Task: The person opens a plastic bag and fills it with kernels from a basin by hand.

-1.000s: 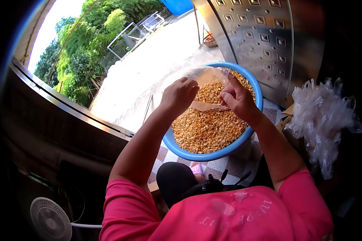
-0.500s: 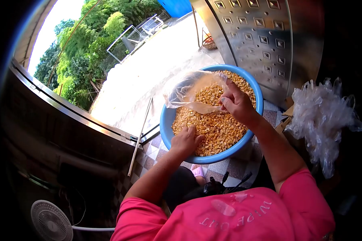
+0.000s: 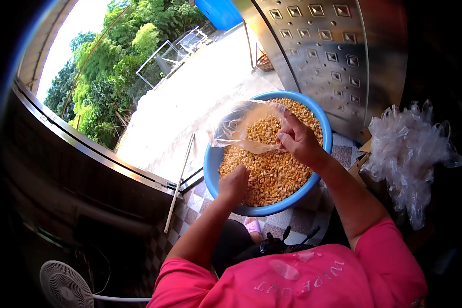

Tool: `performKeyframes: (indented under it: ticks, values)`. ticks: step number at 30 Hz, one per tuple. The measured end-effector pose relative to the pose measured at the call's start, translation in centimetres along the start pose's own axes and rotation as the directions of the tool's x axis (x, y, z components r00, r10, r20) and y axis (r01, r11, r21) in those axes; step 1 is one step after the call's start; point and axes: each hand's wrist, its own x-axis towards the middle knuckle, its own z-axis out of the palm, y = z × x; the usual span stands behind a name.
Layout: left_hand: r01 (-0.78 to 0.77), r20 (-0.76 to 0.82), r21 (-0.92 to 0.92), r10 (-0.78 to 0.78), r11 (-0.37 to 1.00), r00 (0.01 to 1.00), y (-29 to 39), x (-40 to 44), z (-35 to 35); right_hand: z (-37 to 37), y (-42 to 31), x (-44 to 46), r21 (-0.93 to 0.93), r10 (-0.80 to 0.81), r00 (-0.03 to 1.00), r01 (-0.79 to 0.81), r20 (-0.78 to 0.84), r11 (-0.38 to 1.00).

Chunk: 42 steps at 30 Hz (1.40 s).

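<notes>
A wide blue basin (image 3: 209,172) full of yellow corn kernels (image 3: 277,177) stands in front of me on the floor. My right hand (image 3: 300,141) pinches the rim of a clear plastic bag (image 3: 236,128) between thumb and fingers, over the corn. The bag's mouth hangs open toward the basin's left side. At the near left part of the basin, my left hand (image 3: 234,183) is closed, just over the kernels. Whatever sits inside its curled fingers is hidden from view.
A bunch of clear plastic bags (image 3: 410,154) lies to the right on a cardboard box (image 3: 360,163). Behind the basin stands an embossed metal door (image 3: 323,56). A thin pole (image 3: 179,185) leans at the doorway on the left. A white fan (image 3: 66,285) is at lower left.
My left hand has gone from spread fingers in the corn to a closed shape, slightly raised. My right hand still holds the bag. The view has shifted a little.
</notes>
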Motion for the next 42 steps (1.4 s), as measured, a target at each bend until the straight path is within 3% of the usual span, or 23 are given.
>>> performKeyframes:
  ticks: [1, 4, 5, 11, 13, 15, 17, 27, 33, 39, 42]
  values:
    - [-0.002, -0.001, 0.002, 0.002, 1.000, 1.000, 0.1, 0.3, -0.5, 0.0, 0.1, 0.0, -0.008, 0.001, 1.000, -0.001, -0.001, 1.000]
    - [-0.234, -0.285, -0.030, 0.217, 0.972, 0.934, 1.3, 2.3, -2.9, 0.2, 0.3, 0.0, -0.021, -0.005, 1.000, 0.005, 0.001, 1.000]
    - [-0.242, -0.291, -0.095, 0.205, 0.966, 0.934, 2.4, 3.0, -4.4, 0.2, 0.4, 0.0, -0.028, -0.010, 1.000, 0.010, 0.005, 1.000]
    - [-0.267, -0.264, -0.073, 0.240, 0.961, 0.934, 4.9, 9.4, -8.3, 0.3, -0.1, -0.1, -0.047, 0.016, 1.000, -0.016, -0.005, 0.999]
    - [-0.248, -0.088, 0.034, 0.250, 0.968, 0.964, 4.8, 11.7, -8.0, 0.2, -0.3, -0.1, -0.036, 0.019, 1.000, -0.020, -0.011, 0.999]
    - [-0.276, -0.079, 0.046, 0.279, 0.960, 0.957, 4.2, 13.8, -7.1, 0.1, -0.5, -0.1, -0.024, 0.023, 1.000, -0.024, -0.019, 0.999]
    - [-0.218, 0.065, 0.105, 0.212, 0.970, 0.975, 4.1, 15.2, -6.7, 0.0, -0.7, 0.0, -0.047, -0.027, 1.000, 0.026, -0.008, 0.999]
    - [-0.242, 0.048, 0.076, 0.238, 0.967, 0.970, 1.9, 16.4, -5.4, -0.2, -0.8, 0.0, -0.030, -0.058, 0.998, 0.057, -0.028, 0.998]
    - [-0.206, 0.149, 0.162, 0.183, 0.965, 0.972, 2.6, 15.2, -7.0, -0.1, -0.8, 0.1, -0.034, -0.034, 0.999, 0.033, -0.019, 0.999]
    - [-0.179, 0.057, 0.115, 0.174, 0.977, 0.983, 4.0, 12.9, -7.6, -0.2, -0.9, 0.2, -0.029, -0.051, 0.998, 0.050, -0.025, 0.998]
    - [-0.354, -0.228, 0.021, 0.349, 0.935, 0.909, 5.6, 10.4, -8.0, -0.4, -0.7, 0.2, -0.020, -0.061, 0.997, 0.060, -0.039, 0.998]
